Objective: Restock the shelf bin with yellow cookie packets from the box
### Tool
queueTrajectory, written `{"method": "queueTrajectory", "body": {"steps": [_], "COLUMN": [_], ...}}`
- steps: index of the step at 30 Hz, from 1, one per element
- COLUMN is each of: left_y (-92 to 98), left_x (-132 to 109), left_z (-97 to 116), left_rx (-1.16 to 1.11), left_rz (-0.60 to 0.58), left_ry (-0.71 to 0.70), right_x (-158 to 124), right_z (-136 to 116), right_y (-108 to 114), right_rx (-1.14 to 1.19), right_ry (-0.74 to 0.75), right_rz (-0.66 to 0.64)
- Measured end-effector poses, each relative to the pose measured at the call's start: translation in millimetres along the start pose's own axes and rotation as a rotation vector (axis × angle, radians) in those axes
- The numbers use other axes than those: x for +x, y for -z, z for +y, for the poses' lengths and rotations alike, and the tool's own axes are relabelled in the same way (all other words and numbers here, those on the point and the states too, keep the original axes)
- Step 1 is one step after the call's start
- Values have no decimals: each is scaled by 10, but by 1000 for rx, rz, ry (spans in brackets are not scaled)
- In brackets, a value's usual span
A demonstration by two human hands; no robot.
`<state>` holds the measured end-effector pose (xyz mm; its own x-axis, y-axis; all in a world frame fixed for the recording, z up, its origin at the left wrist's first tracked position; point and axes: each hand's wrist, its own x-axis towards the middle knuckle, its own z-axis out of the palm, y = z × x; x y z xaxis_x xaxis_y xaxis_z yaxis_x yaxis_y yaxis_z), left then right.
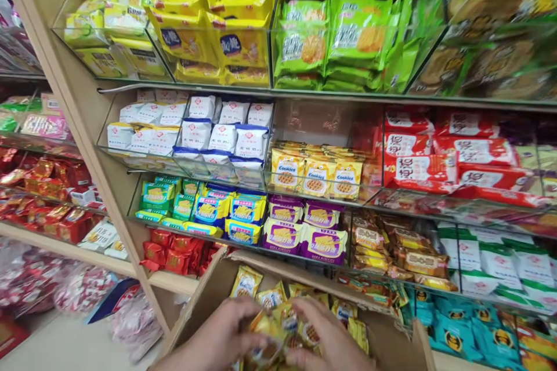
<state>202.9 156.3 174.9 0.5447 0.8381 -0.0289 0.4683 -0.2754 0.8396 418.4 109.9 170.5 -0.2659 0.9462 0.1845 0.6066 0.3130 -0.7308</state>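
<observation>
An open cardboard box is below the shelves, with small yellow cookie packets lying inside it. Both hands reach into this box from the bottom of the view. My left hand curls around the near side of a bunch of cookie packets. From the other side, my right hand closes on the same bunch, its fingers bent over the packets. Motion blurs the fingertips and the packets between them. Matching cookie packets stand in rows in a middle-shelf compartment above the box.
Clear-fronted shelves carry yellow packs, green packs, white packs and red packs. Purple biscuit packs sit just above the box's far edge. A wooden upright separates another shelf unit at left.
</observation>
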Motion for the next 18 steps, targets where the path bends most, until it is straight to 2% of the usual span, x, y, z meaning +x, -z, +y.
{"method": "queueTrajectory", "body": {"steps": [2,4,6,11,14,18], "left_y": [-27,-66,-108,-239,-328,-358], "left_x": [151,277,346,322,288,260], "left_z": [333,531,618,647,621,586], "left_rx": [-227,-532,-764,-1095,-1108,-897], "left_rz": [45,114,154,145,96,150], "left_ry": [-47,-10,40,83,40,14], "right_x": [22,52,70,68,70,36], "right_z": [-63,-167,-261,-351,-307,-232], "right_y": [37,125,202,227,177,163], "right_rx": [210,392,557,898,963,646], "right_ry": [-118,-194,-241,-366,-373,-247], "right_rz": [34,58,91,260,332,340]}}
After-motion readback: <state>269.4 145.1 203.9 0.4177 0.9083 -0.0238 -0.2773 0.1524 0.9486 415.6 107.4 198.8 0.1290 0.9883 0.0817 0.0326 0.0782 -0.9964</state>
